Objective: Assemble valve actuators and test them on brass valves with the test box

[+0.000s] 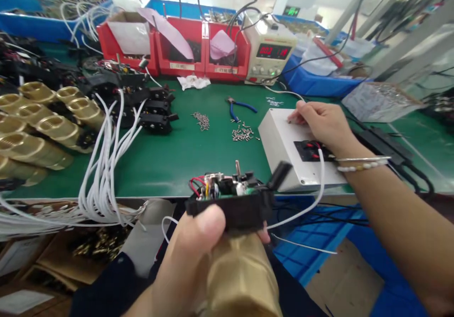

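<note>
Brass valve body (241,279) with black housing (234,208) and bare circuit board (218,184), gripped in closed left hand (187,255) before the green bench (177,156): probably heavy, rigid, best held by the brass, board fragile; right hand (322,123) loosely curled, holding nothing, fingertips on white box (280,137).

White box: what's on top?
The right hand rests on the white box, partly covering a black panel; a white wire runs from there. Anything under the palm is hidden.

My left grip (187,260) clasps a brass valve (244,279) topped by a black circuit housing (234,208), just off the bench's (184,151) near edge. My right grip (324,123) rests atop a white test box (280,142) near the right end, with a white wire (312,203) running between them.
</note>
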`<state>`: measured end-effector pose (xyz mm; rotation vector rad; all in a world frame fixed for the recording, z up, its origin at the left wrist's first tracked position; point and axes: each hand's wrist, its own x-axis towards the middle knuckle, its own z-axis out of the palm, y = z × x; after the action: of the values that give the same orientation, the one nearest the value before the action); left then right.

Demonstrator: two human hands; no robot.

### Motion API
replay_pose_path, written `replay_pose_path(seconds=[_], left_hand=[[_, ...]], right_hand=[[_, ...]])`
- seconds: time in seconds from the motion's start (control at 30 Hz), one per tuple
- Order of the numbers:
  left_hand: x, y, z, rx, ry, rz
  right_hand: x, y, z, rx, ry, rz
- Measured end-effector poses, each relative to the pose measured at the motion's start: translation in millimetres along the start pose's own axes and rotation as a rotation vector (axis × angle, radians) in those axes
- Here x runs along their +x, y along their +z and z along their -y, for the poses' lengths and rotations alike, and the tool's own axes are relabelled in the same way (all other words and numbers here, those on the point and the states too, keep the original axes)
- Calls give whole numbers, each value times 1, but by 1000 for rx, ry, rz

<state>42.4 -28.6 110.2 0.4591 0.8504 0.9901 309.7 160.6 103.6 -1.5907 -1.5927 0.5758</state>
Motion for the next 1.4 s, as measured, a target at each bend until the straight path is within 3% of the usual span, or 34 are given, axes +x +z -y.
replay_pose_path(seconds=[0.17,0.43,1.07,1.23,1.4], left_hand=[[13,2,11,-218,-84,-62],[34,-6,25,-183,-87,-110],[34,-2,21,-165,-75,-90],[39,-12,25,-185,2,-47],[75,-32,14,-230,183,-28]], right_hand=[[4,0,-3,-16,-18,16],[3,0,-8,-15,-72,45],[4,0,-13,-50,-56,27],[2,1,-11,-89,-53,22],[0,-8,9,-282,42,3]])
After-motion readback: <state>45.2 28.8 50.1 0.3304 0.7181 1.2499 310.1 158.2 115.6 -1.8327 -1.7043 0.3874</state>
